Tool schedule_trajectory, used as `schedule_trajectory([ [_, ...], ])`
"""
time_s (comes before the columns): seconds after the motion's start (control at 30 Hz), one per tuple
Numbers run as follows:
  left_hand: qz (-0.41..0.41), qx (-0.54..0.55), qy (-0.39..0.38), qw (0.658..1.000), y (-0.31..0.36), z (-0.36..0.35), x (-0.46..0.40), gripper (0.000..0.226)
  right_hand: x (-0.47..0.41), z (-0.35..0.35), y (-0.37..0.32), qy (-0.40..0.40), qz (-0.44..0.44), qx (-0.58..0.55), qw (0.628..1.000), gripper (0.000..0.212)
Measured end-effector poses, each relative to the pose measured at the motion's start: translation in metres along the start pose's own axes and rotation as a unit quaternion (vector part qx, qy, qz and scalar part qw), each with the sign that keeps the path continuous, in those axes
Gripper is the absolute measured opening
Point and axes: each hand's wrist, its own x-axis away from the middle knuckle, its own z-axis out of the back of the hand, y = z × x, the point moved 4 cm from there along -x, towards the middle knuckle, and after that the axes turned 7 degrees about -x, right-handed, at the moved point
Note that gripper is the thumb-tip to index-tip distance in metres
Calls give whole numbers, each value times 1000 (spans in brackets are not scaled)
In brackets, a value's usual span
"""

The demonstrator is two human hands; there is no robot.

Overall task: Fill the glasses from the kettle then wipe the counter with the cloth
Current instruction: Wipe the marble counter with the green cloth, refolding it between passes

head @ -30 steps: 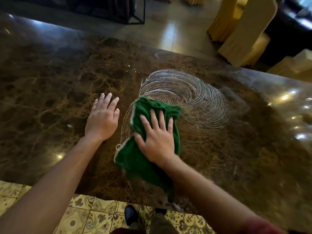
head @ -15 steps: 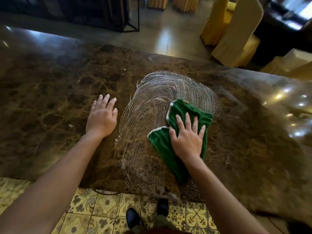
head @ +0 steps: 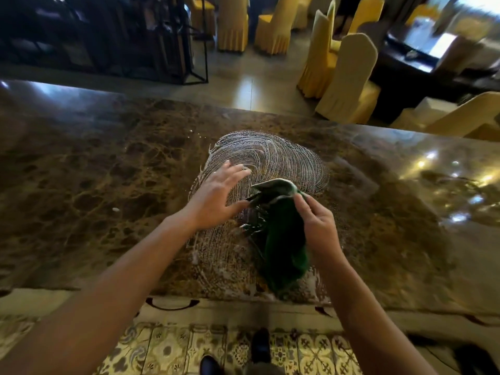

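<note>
A dark green cloth [head: 281, 239] hangs lifted above the brown marble counter [head: 81, 185], bunched and blurred, its lower end near the counter's front edge. My right hand [head: 316, 226] grips the cloth from its right side. My left hand [head: 216, 196] hovers just left of the cloth with fingers spread and straight, its thumb tip at the cloth's edge. A soapy swirl of foam streaks [head: 270, 155] covers the counter under and beyond both hands. No kettle or glasses are in view.
Yellow-covered chairs [head: 349, 77] stand past the counter's far edge, with a black metal rack [head: 173, 39] at the back left and a dark table [head: 422, 52] at the back right. Patterned floor tiles [head: 173, 350] and my shoes [head: 259, 345] lie below the front edge.
My right hand has lifted the cloth off the counter and now grips it bunched. My left hand left the marble and moved right toward the cloth. The camera tilted up.
</note>
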Motion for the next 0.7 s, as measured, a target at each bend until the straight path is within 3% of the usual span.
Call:
schedule_trajectory([
  [0.13,1,127,-47,991,53,9,-21,76,6,11,-25,-36,-45,-162,985,32],
  [0.27,5,247,-53,968,81,22,-32,14,5,16,-42,-72,-66,-214,972,48],
  [0.37,32,276,-18,961,99,35,-39,23,-2,22,-47,-96,-87,-233,964,38],
  [0.47,27,257,-1,966,128,41,-50,28,-16,42,-55,-93,-84,-205,971,46],
  [0.57,21,232,-22,972,157,37,-67,28,-32,60,-61,-138,-43,-122,982,75],
  [0.6,15,214,-23,976,166,34,-74,28,-36,66,-62,-154,-18,-86,984,74],
  [0.7,21,174,7,984,185,33,-92,31,-43,79,-62,-172,17,0,985,44],
])
